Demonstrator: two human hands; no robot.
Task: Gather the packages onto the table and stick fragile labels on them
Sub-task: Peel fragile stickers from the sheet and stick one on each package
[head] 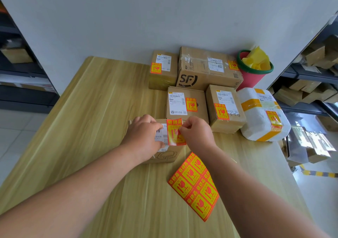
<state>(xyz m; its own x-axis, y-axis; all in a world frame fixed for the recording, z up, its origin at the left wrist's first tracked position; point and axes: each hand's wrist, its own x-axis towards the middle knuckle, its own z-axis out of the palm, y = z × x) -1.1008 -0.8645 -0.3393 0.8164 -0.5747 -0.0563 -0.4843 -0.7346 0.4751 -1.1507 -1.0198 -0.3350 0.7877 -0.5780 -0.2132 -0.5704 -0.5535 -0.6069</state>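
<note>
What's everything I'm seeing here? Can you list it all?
Table: one, light wood, centre.
Back boxes: four, brown, table's far side.
Near box: one, brown, table's middle.
Foam parcel: one, white with yellow tape, table's right edge.
Stuck labels: five, red-yellow, on the other packages.
Loose label: one, red-yellow, over the near box.
Label sheet: one, red-yellow, on the table.
Bucket: one, red, green rim, back right.
Shelves: dark, both sides.
Left hand: rests on the near box.
Right hand: fingers pinch the loose label.
</note>
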